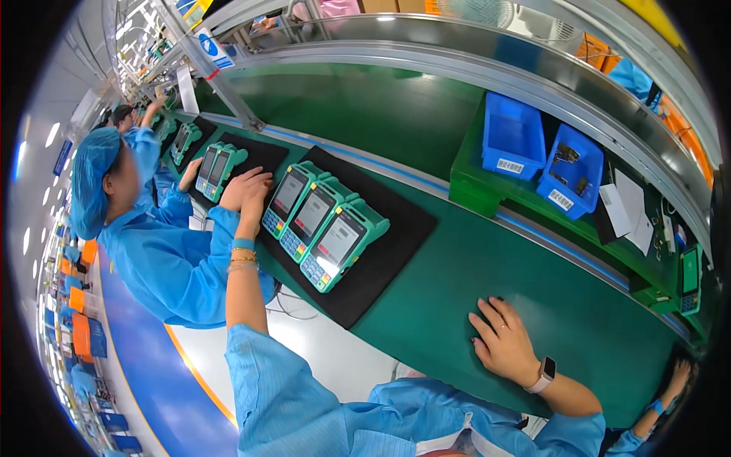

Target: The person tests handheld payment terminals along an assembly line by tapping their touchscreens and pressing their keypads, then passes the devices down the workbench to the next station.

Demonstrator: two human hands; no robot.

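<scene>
Three teal handheld payment terminals with lit screens and keypads lie side by side on a black mat. My left hand, with bracelets at the wrist, is stretched out beside the leftmost terminal. It overlaps a co-worker's hand, so its fingers cannot be clearly told apart, and whether it touches the terminal is unclear. My right hand, wearing a ring and a watch, rests palm down on the green table. Its fingers are spread, with nothing in them.
A co-worker in blue sits close on my left, near another teal terminal. Two blue bins stand on a raised green ledge beyond the table, one holding small parts. Papers lie beside them. Another person's hand appears far right.
</scene>
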